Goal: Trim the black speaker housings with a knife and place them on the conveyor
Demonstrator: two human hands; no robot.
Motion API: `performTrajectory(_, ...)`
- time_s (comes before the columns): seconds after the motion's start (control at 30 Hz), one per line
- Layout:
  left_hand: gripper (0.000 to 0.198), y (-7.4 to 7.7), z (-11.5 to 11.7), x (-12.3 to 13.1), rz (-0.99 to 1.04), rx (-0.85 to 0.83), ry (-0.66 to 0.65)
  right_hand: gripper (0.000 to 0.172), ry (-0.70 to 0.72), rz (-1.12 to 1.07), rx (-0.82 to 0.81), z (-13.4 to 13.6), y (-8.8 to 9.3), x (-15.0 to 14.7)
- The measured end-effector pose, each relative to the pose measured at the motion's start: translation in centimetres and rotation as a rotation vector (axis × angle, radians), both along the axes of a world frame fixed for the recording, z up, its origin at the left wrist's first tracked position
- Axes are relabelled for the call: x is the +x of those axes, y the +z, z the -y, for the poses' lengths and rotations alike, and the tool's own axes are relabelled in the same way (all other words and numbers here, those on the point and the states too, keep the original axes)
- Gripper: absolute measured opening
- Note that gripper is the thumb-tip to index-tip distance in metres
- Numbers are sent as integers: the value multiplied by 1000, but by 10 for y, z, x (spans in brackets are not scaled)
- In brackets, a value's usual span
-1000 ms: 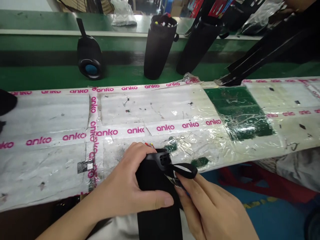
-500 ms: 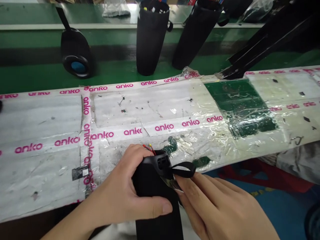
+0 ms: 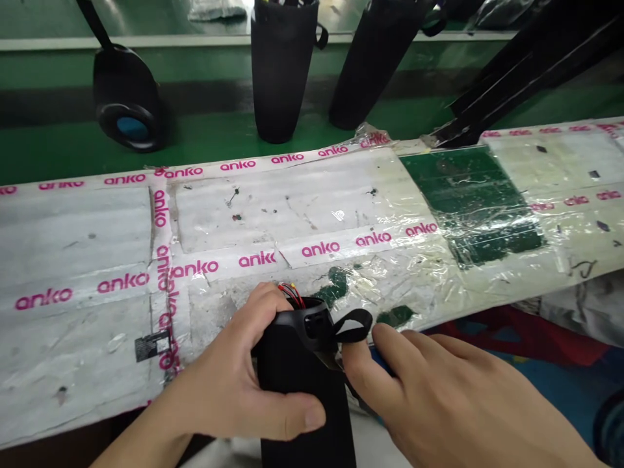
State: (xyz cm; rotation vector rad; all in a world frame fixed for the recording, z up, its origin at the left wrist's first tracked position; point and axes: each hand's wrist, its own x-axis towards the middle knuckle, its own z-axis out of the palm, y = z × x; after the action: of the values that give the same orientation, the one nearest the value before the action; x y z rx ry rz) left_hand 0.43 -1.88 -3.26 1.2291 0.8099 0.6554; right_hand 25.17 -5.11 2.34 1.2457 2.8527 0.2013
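A black cylindrical speaker body [image 3: 305, 403] with fabric-like sides stands nearly upright in front of me. My left hand [image 3: 253, 370] is wrapped round its upper part, thumb across the near side. Red wires [image 3: 292, 296] stick out of its open top. A black strap loop [image 3: 355, 325] hangs from the right of the rim. Just below that loop, the fingers of my right hand [image 3: 429, 383] are closed on a thin shiny flat tool [image 3: 331, 359], whose tip lies against the body under the rim. Most of the tool is hidden by my fingers, so its kind is unclear.
A taped white bench ledge [image 3: 273, 214] runs across, with a small black label [image 3: 152, 346] on the left. Behind it, on a green surface [image 3: 205, 123], are a strapped speaker [image 3: 127, 97] and two black speaker bodies [image 3: 283, 71] [image 3: 375, 65]. A dark bar [image 3: 526, 78] slants at right.
My right hand has shifted slightly right and its fingers have moved apart from the strap loop. The tool's tip stays under the rim. My left hand keeps its hold; the view has shifted slightly.
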Motion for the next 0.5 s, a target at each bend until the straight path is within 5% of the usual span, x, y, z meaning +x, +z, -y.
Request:
performTrajectory(0.33, 47, 4, -2, 1, -53, 50, -7, 45, -28, 9, -112, -18, 1, -3)
performTrajectory(0.5, 48, 5, 2, -2, -152, 111, 18, 36, 78, -30, -156, -28, 11, 16)
